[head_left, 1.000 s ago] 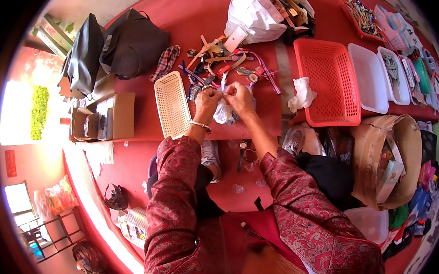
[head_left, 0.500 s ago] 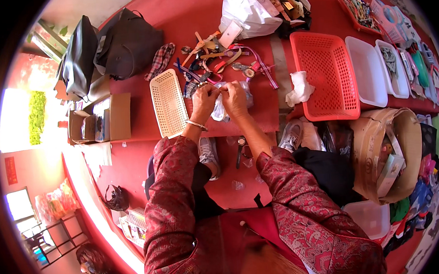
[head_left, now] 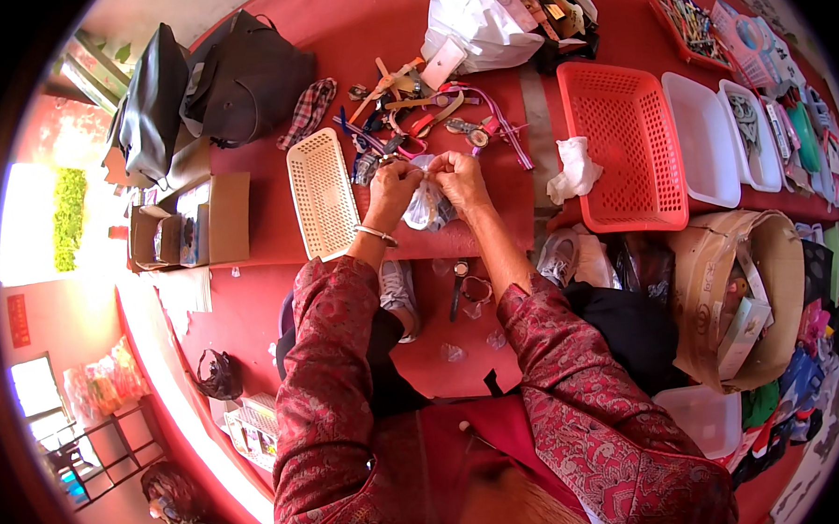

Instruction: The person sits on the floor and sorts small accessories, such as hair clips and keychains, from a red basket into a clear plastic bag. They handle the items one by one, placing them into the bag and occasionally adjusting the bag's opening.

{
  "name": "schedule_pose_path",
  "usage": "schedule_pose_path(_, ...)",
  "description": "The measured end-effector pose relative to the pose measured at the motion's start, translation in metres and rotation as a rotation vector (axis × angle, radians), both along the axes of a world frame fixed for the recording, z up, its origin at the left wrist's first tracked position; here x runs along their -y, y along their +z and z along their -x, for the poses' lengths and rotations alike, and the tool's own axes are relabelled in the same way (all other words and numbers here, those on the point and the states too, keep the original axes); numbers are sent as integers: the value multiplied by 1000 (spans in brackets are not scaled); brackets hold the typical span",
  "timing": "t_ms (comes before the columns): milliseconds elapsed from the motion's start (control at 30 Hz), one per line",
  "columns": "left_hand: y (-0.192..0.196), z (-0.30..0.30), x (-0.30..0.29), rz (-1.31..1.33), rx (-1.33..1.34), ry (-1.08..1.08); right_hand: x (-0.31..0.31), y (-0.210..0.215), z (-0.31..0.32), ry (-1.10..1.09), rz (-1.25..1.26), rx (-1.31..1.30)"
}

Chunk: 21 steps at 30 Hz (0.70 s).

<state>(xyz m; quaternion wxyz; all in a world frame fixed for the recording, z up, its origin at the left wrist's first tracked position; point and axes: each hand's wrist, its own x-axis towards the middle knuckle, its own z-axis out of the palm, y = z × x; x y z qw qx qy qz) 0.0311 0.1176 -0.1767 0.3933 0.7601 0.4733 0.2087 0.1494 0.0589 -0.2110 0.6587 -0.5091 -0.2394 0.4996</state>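
Observation:
My left hand (head_left: 391,190) and my right hand (head_left: 458,181) are raised close together, fingers pinched on the gathered top of a clear plastic bag (head_left: 426,205). The bag hangs between them; something dark shows through its side, too blurred to name. Just beyond my hands lies a loose pile of wristwatches (head_left: 470,133) with straps in pink, purple, tan and blue. A cream plastic basket (head_left: 323,196) stands to the left of my left hand.
Right of the mat are a red basket (head_left: 621,150), a crumpled white tissue (head_left: 575,171) and white trays (head_left: 700,137). A large cardboard box (head_left: 711,296) stands near my right side. Dark bags (head_left: 243,78) and a small carton (head_left: 226,219) sit at left. A wristwatch (head_left: 459,288) lies below, between my shoes.
My right hand has shifted slightly right, away from the left. The bag now hangs lower and more toward the left, between my hands.

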Motion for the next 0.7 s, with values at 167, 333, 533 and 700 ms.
schedule_pose_path(167,-1,-1,-4,0,-45,-70,-6,-14,1,-115,11,367)
schedule_pose_path(333,-5,0,-5,-8,-38,-39,-4,-14,7,-236,34,585)
schedule_pose_path(533,-12,-2,-7,52,-33,10,9,9,19,-288,306,943)
schedule_pose_path(700,-7,-5,-1,10,-46,20,1,-7,14,-112,258,605)
